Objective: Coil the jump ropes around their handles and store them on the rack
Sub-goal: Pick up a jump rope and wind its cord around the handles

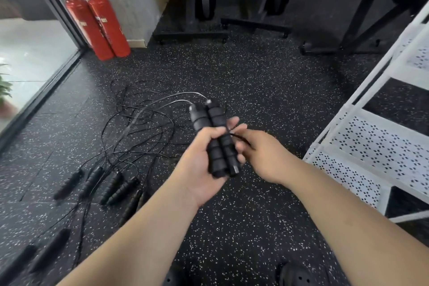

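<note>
Head view: the left hand (199, 165) curls round a pair of black foam handles (214, 132), held side by side and roughly upright in front of the body. The right hand (262, 155), touching their right side, pinches a short run of the thin cord (239, 137) between thumb and fingers. From the handle tops the cord arcs left and down to the speckled floor (255, 90), where more jump ropes (91, 181) lie tangled. The white rack (357, 132) stands near right. The foam looks soft and grippy and the pair light. The cord seems thin, springy and slick, so it is probably best pinched close to the handles and kept taut while winding.
</note>
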The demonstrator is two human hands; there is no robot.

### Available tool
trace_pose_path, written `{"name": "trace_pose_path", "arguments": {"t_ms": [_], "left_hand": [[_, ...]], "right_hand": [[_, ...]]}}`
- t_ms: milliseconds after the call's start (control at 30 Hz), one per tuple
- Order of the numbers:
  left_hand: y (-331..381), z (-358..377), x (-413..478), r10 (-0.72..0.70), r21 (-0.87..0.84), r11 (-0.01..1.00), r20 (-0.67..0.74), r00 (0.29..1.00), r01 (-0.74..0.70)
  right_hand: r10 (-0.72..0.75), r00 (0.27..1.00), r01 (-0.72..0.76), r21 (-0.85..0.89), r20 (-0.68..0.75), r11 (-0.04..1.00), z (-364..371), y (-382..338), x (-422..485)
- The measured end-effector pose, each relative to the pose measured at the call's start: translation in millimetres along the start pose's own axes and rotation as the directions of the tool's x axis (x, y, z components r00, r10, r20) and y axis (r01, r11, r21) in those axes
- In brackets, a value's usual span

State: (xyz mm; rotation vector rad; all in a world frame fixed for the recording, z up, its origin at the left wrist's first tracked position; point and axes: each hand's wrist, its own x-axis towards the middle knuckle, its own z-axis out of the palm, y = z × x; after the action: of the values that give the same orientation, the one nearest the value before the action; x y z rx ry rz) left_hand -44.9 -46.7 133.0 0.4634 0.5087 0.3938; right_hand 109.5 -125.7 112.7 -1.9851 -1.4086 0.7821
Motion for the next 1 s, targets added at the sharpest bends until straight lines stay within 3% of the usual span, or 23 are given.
{"name": "trace_pose_path", "arguments": {"t_ms": [167, 300, 400, 500, 600, 667, 867, 933, 1000], "left_hand": [[2, -3, 9, -0.044, -0.058, 0.997, -0.046, 0.998, 0.041], [42, -13, 9, 0.179, -0.147, 0.966, -0.218, 0.959, -0.213], [62, -21, 5, 0.246, -0.201, 0.932, -0.262, 0.933, -0.302], [39, -12, 2, 0.144, -0.109, 0.981, -0.162, 0.976, -0.163], [6, -2, 3, -0.008, 0.03, 1.0, 0.005, 1.0, 0.007], [-2, 0, 7, -0.033, 0.037, 0.999, -0.003, 0.999, 0.033], [53, -25, 15, 0.21, -0.141, 0.956, -0.287, 0.935, -0.258], [61, -31, 15, 0.253, -0.136, 0.94, -0.334, 0.908, -0.312], [64, -37, 14, 0.287, -0.11, 0.932, -0.359, 0.888, -0.346]], "right_hand": [[0.006, 1.0, -0.003, -0.073, 0.03, 0.997, -2, 6, -1], [0.04, 0.991, -0.035, -0.038, 0.131, 0.999, -26, 10, -11], [0.022, 0.996, -0.022, 0.002, 0.086, 1.0, -37, 13, -16], [0.0, 1.0, -0.001, 0.026, 0.023, 1.0, -31, 13, -12], [-0.037, 0.999, 0.038, -0.06, 0.018, 0.997, -19, 5, -8], [-0.025, 0.999, 0.029, -0.092, 0.044, 0.995, -15, 3, -8], [0.068, 0.984, -0.072, 0.021, 0.167, 0.997, -46, 3, -23], [0.088, 0.968, -0.113, 0.096, 0.236, 0.989, -53, 4, -28], [0.13, 0.962, -0.147, 0.056, 0.241, 0.987, -57, 9, -27]]}}
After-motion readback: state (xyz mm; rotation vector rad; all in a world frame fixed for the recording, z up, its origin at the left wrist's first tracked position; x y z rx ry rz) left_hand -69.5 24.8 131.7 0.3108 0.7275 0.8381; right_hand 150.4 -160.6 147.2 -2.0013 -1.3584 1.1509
